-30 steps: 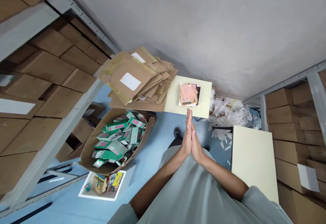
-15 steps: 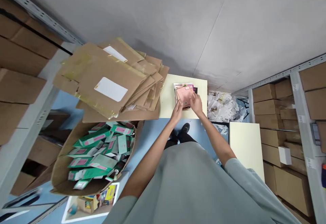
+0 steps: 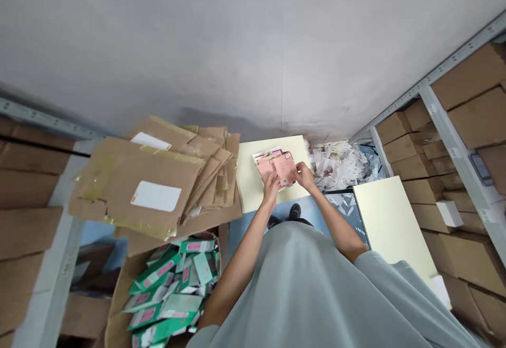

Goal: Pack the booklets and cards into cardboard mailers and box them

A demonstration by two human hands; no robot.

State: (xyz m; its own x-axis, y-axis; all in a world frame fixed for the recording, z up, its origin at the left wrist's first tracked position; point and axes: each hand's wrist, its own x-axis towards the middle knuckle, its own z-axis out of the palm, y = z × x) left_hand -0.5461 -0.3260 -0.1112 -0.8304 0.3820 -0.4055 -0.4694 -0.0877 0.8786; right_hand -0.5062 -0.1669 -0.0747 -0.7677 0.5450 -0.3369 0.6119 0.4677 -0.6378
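On the table (image 3: 249, 179), piled packets (image 3: 283, 167); left of it, flattened cartons (image 3: 169, 171); right of it, paper scraps (image 3: 336, 166); behind it, a wall (image 3: 253, 74).

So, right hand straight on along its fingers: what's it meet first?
The right hand would likely meet the upper pink card, right at its fingertips; whether they touch is unclear.

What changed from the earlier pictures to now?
The left hand and right hand, earlier pressed together, have parted and moved forward to the pile; the right now holds a pink packet, shifted rightward, the left at its lower-left edge. The flattened cardboard and green boxes stayed put.
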